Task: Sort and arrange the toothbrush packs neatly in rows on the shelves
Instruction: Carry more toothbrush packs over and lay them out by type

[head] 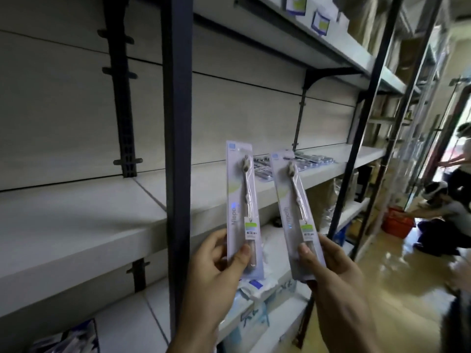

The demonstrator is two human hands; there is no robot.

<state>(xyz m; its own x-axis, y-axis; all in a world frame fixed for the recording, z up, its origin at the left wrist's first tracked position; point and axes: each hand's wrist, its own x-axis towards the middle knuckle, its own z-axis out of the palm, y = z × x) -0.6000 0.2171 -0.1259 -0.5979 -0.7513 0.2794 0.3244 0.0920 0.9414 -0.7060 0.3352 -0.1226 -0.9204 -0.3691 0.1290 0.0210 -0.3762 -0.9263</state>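
Dim, cool indoor light; daylight glares from the doorway (456,149) at right onto the glossy floor (397,263). Wide-angle bending and soft blur at the edges

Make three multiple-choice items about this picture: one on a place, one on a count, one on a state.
1. Where do the toothbrush packs already put down lie?
A. on the floor
B. on the middle shelf, behind the held packs
C. on the top shelf

2. How many toothbrush packs does the person hold up?
A. one
B. two
C. four

3. How are the held packs gripped?
A. by the lower end, brush heads up
B. by the top, heads down
C. flat on open palms

Key: 1 B, the laid packs rest on the middle shelf. 2 B, the left hand holds the left pack and the right hand holds the right pack. 3 A, thumbs pinch the lower ends.
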